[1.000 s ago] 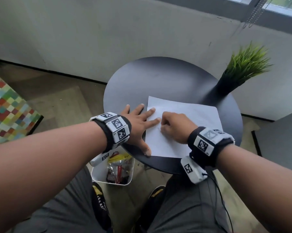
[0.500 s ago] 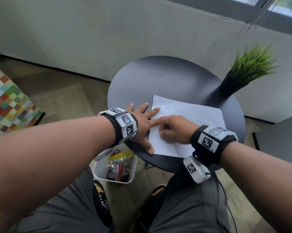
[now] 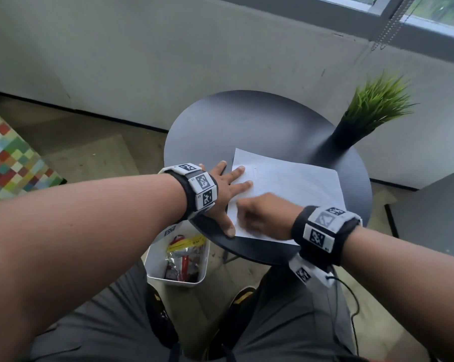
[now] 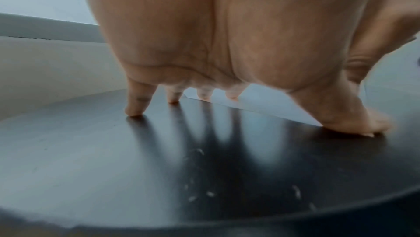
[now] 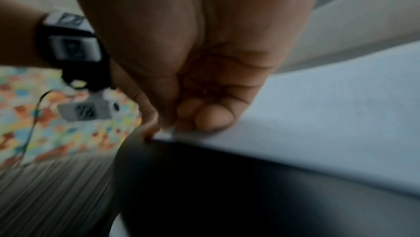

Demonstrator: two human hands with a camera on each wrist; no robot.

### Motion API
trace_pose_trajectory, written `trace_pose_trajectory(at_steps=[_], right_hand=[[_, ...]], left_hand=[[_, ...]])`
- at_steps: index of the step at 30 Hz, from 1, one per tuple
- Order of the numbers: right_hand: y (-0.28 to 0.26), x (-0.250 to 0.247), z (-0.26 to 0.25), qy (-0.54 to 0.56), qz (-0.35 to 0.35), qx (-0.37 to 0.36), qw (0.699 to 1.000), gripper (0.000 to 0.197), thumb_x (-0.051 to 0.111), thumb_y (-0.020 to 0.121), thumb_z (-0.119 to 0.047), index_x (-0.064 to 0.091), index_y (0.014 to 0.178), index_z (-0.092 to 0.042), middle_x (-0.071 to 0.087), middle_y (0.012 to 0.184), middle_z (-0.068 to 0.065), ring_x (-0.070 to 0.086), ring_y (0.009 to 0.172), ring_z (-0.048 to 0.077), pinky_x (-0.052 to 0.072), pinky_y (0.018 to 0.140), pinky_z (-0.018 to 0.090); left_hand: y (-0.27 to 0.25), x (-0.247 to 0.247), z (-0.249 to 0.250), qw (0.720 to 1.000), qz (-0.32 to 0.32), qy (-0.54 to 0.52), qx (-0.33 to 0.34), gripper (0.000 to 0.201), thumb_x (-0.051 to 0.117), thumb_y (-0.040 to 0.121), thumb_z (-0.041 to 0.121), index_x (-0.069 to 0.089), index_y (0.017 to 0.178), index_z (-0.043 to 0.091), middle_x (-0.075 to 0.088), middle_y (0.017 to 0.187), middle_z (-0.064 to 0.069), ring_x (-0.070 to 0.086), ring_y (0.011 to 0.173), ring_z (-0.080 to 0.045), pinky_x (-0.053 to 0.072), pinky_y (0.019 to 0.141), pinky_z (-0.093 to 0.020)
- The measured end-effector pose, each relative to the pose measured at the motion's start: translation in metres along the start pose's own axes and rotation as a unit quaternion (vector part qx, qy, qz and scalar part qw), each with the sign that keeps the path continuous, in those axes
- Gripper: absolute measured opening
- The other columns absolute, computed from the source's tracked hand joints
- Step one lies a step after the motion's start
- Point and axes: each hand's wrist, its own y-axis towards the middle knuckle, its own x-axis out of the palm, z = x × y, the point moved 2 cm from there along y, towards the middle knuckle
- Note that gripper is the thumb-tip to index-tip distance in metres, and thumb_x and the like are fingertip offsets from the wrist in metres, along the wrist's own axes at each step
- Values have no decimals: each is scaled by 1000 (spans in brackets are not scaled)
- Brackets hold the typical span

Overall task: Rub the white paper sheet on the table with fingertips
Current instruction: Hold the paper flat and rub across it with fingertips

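A white paper sheet [image 3: 293,184] lies on the near right part of a round black table [image 3: 246,121]. My left hand [image 3: 228,186] is spread flat at the sheet's left edge. Two fingertips [image 4: 204,96] press on the paper [image 4: 261,102], while the thumb and outer fingers rest on the table [image 4: 136,160]. My right hand [image 3: 262,218], blurred, rests on the sheet's near left part, close to the left thumb. In the right wrist view its fingers [image 5: 204,111] are curled under and touch the paper [image 5: 329,115] near its edge, holding nothing.
A black pot of green grass [image 3: 372,113] stands at the table's far right edge. A white bin [image 3: 179,259] with packets sits on the floor below the table's left rim. A multicoloured checked surface [image 3: 9,158] is at the far left. My knees are under the table.
My right hand has slid across the paper toward its near left corner, and the index finger stretched out half a second ago is curled again. The left hand has stayed put.
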Motion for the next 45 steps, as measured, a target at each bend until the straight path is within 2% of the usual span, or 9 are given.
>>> trace_pose_trajectory(at_steps=[6,11,16,20,25,30,34,39,45], right_hand=[[8,-20,37,24,128,141,981,2,56,89,-23,56,92,-22,64,88,1,59,85,25,43,71,31],[-8,-4,4,8,-36,-8,999,6,58,88,-18,61,93,-18,62,85,-2,54,77,18,43,72,30],[7,-16,42,14,156,129,979,5,55,89,-22,56,91,-17,65,90,6,59,88,30,41,69,31],[-11,5,5,6,19,-11,1000,7,53,91,-20,59,93,-16,66,88,5,53,77,22,44,71,33],[0,-18,53,10,150,142,978,4,52,89,-23,51,89,-19,64,90,8,56,83,30,44,69,34],[-14,3,10,-11,9,5,1000,6,52,91,-21,56,94,-18,61,86,2,53,79,24,38,67,30],[-1,-17,56,5,143,162,976,7,53,90,-27,50,89,-21,63,89,5,58,85,31,42,67,32],[-15,9,6,-13,14,3,1000,11,52,93,-24,57,99,-16,65,93,7,55,82,26,45,72,34],[5,-10,35,28,138,158,977,7,54,89,-23,56,95,-21,64,97,6,58,90,27,39,70,30]], left_hand=[[-2,-3,6,1000,-5,3,-7,133,71,59,82,-13,154,42,-23,164,2,-15,149,-41,11,114,-67],[-1,-8,7,1000,-22,10,-3,129,71,61,81,-15,152,49,-26,163,1,-16,149,-42,11,114,-68],[2,-6,6,999,-28,23,-7,128,70,58,83,-16,149,55,-27,162,2,-15,148,-43,14,111,-71],[2,-11,8,999,-32,30,-7,128,70,59,83,-16,149,55,-27,162,2,-13,149,-43,15,112,-69],[1,-11,9,999,-26,33,-6,127,70,57,83,-14,148,56,-24,163,3,-8,148,-42,22,111,-66],[0,-14,11,999,-37,39,-8,126,71,60,81,-15,148,56,-25,163,2,-9,148,-43,21,111,-67],[3,-14,11,998,-43,42,-11,127,70,57,83,-16,146,59,-24,163,1,-8,147,-45,23,113,-67],[2,-14,12,998,-49,47,-11,127,70,58,82,-18,146,57,-26,162,0,-9,147,-47,21,114,-67],[1,-12,7,999,-26,31,-8,132,71,56,83,-16,151,50,-23,163,5,-7,149,-40,21,114,-64]])
